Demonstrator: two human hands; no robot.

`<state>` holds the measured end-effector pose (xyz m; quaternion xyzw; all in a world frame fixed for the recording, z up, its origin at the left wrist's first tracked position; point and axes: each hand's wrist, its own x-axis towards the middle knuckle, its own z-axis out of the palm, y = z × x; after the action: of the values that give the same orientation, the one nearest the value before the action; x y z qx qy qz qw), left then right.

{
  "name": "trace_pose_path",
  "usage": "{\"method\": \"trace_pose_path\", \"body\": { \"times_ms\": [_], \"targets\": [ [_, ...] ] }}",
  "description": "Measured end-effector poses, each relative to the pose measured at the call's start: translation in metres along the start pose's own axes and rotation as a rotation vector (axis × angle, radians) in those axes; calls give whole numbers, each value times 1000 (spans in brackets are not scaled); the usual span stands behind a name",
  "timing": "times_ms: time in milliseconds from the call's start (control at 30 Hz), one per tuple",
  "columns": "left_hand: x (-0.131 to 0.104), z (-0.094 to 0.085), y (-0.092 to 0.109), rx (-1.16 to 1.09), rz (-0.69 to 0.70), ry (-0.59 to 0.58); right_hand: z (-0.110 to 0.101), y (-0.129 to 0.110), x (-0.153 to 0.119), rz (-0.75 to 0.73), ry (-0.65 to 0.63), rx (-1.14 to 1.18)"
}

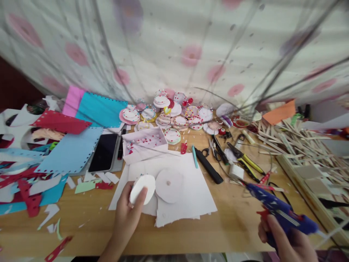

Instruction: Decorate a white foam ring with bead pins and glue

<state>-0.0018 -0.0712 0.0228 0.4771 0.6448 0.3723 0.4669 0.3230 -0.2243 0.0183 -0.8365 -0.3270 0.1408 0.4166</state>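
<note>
My left hand (131,202) is closed on a small white paper disc (145,187), with the thumb across its face, above white sheets. Right beside it, a larger white disc (171,183) with a small spot at its centre lies flat on the white paper (196,196). At the lower right, my right hand (283,236) is wrapped round the handle of a blue glue gun (280,211), its nozzle pointing up and left. A white box (144,142) holding small red and white pieces stands behind the paper.
Decorated paper discs (180,122) are heaped at the back. Coloured sheets (71,149), scraps and a black phone (104,153) lie left. A black cutter (208,165), scissors (215,151), yellow-handled pliers (247,162) and a white block (236,171) lie right, near wooden sticks (294,145).
</note>
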Motion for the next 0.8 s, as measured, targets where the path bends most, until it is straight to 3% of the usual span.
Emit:
{"method": "trace_pose_path", "body": {
  "times_ms": [100, 133, 267, 400, 600, 800],
  "targets": [
    [4, 7, 1, -65, 32, 91, 23, -18, 7, 111, -59, -113],
    [5, 9, 1, -104, 21, 122, 33, -27, 10, 88, -56, -104],
    [10, 18, 0, -239, -18, 206, 76, -63, 32, -202, -266, 52],
    [15, 33, 1, -483, -147, 198, 107, -82, 52, -429, -449, -138],
    [15, 45, 8, -483, -70, 169, 120, -74, 49, -507, -504, -417],
    [15, 49, 7, -378, -2, 101, 116, -80, 43, -511, -434, -525]
  ]
}}
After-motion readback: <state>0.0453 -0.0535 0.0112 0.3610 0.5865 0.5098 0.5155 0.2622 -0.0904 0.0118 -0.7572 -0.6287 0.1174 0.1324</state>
